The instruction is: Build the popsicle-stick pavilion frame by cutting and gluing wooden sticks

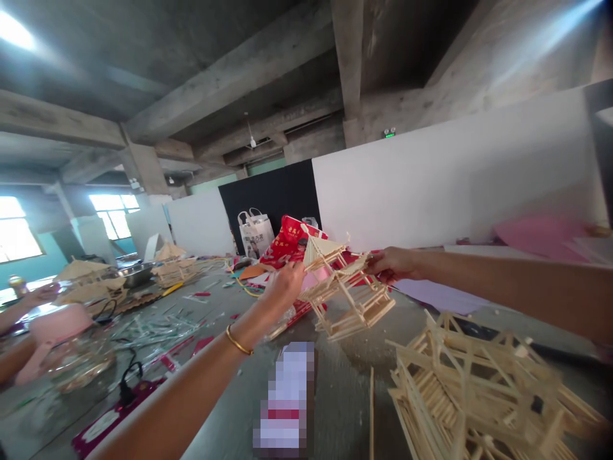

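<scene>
A small house model of thin wooden sticks [347, 300], with a pointed roof, is held up tilted above the grey table, between both hands. My left hand [288, 284], with a gold bangle on the wrist, is closed on its left side near the roof. My right hand [390, 263] grips its upper right edge, fingers bent around the sticks. A larger stick structure [474, 383] stands at the lower right, below my right forearm. One loose stick [372, 412] lies beside it. A phone-like object with a blurred screen [287, 396] lies below the model.
Left on the table [220, 396] are a pink-lidded glass jar [79, 351], a dark red power strip [115, 418] with a black plug, glue sticks [158, 329] and more stick models [177, 268]. Another person's hand [41, 295] is at far left. Red packaging [282, 246] and a white bag [256, 231] stand behind.
</scene>
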